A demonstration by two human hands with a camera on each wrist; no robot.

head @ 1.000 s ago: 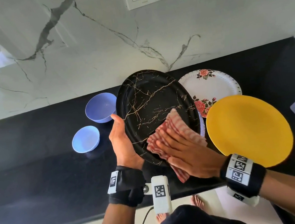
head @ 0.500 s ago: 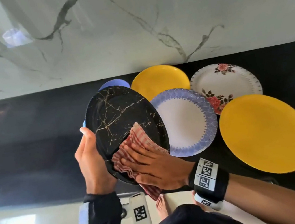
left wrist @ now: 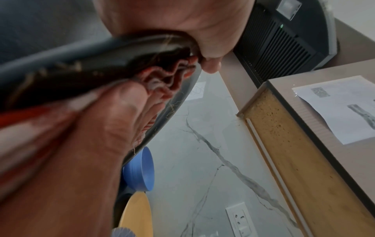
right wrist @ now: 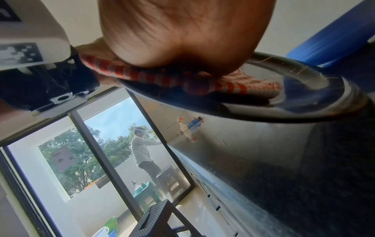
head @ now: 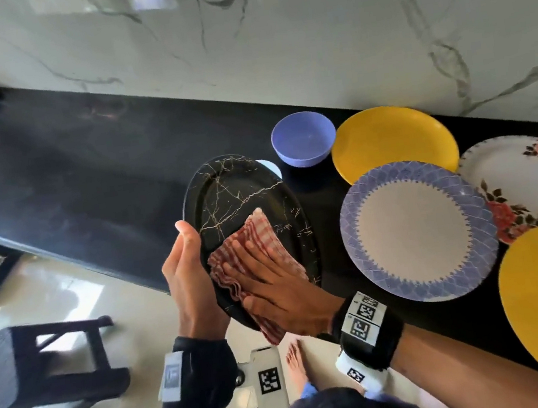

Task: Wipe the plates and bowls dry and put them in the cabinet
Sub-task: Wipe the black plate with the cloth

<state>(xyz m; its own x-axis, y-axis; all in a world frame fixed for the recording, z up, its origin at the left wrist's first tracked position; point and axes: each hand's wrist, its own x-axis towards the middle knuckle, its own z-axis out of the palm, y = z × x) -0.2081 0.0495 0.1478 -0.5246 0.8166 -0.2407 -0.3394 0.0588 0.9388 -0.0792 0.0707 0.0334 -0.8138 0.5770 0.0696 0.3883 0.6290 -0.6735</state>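
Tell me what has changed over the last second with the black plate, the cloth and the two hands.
The view swung left, so the plates on the counter now sit further right in frame. The black plate came off the counter towards the person, now partly over the floor. Unchanged: the left hand holds its edge, and the right hand presses the checked cloth flat on its face.

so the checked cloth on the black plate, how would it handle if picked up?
Probably floppy: the cloth lies bunched in folds under the right hand and droops past the black plate. Likely light and not slippery; it looks woven.
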